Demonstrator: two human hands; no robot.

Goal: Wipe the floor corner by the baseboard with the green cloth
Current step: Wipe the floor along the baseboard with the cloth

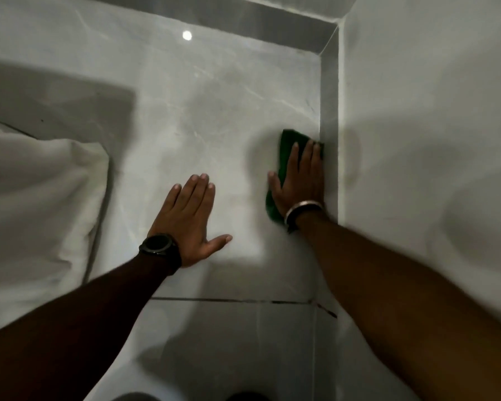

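The green cloth point(285, 149) lies flat on the pale marble floor tile point(214, 111), right against the grey baseboard point(329, 111) on the right. My right hand point(300, 180) presses down on the cloth with fingers stretched forward, its edge touching the baseboard; a silver bangle circles the wrist. My left hand point(191, 215) rests palm down on the bare tile to the left of the cloth, fingers spread, holding nothing; a black watch sits on that wrist. The floor corner point(321, 55) where two baseboards meet is farther ahead.
White fabric, like bedding point(41, 204), hangs at the left edge over the floor. A white wall point(417, 111) rises on the right above the baseboard. A dark grout line point(229, 300) crosses the floor near me. A lamp reflection point(187, 35) shines on the tile.
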